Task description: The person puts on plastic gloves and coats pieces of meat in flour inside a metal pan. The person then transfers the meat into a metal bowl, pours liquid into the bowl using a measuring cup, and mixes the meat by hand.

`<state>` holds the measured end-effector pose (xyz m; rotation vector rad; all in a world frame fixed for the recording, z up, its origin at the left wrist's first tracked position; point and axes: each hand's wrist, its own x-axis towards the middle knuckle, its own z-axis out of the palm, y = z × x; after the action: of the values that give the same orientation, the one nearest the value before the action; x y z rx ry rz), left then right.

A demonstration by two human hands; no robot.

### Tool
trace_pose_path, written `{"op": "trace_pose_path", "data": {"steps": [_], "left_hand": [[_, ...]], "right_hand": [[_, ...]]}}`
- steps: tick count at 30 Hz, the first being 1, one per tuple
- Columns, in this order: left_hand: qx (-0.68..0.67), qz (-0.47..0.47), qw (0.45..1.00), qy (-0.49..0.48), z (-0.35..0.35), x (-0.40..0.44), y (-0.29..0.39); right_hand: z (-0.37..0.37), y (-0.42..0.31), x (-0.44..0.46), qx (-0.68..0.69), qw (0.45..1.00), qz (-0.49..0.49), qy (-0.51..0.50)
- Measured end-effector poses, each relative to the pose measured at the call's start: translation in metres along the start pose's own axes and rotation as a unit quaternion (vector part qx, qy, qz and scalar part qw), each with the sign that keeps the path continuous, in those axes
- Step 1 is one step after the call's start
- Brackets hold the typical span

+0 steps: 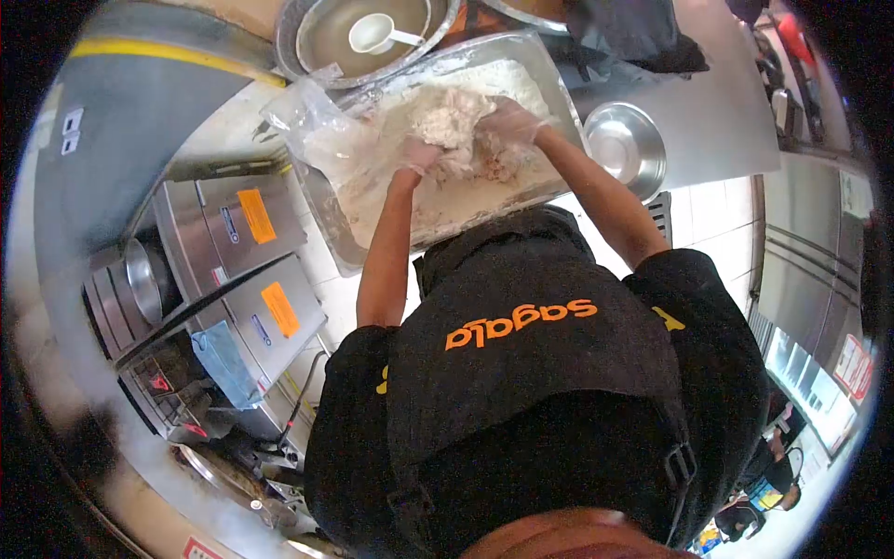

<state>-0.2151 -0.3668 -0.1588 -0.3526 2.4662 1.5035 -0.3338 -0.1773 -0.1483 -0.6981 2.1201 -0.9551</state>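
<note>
A large rectangular metal tray [346, 244] holds white flour [372, 210]. Over it, my left hand [424, 156] touches the lower left side of a clump of flour-coated pieces [452, 119]. My right hand [512, 121] is at the clump's right side, partly coated and blurred. The fingers of both hands are hard to make out. More coated pieces [503, 163] lie in the flour below my right hand. A clear plastic bag [321, 121] with pale contents rests on the tray's left side.
Behind the tray stands a metal basin [289, 42] of cloudy liquid with a white scoop [372, 34]. A steel bowl [626, 149] sits right of the tray on a metal counter [712, 116]. Steel drawers [237, 224] and a blue cloth [226, 363] are at left. A person [768, 475] shows lower right.
</note>
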Motion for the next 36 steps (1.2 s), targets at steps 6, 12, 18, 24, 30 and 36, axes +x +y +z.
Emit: {"op": "trace_pose_path", "data": {"steps": [6,12,18,24,30,36], "left_hand": [[-0.043,0.047,0.998,0.02,-0.011,-0.032,0.033],[-0.08,0.105,0.991,-0.037,-0.036,-0.052,0.042],[-0.458,-0.173,0.871,0.036,0.01,-0.051,-0.028],[-0.387,-0.229,0.889,-0.088,0.051,-0.033,0.035],[0.296,0.097,0.938,-0.148,0.01,-0.02,-0.011],[0.194,-0.023,0.981,0.013,-0.012,-0.027,0.025]], "right_hand": [[-0.023,-0.04,-0.043,0.211,0.976,-0.016,0.043],[-0.028,-0.06,-0.061,0.194,0.978,-0.012,0.076],[0.004,0.027,-0.055,-0.083,0.99,-0.109,0.024],[0.05,0.0,-0.044,0.287,0.93,0.15,-0.177],[0.003,-0.02,-0.061,0.153,0.983,-0.013,-0.101],[-0.014,-0.02,-0.057,-0.134,0.991,-0.012,0.024]]}}
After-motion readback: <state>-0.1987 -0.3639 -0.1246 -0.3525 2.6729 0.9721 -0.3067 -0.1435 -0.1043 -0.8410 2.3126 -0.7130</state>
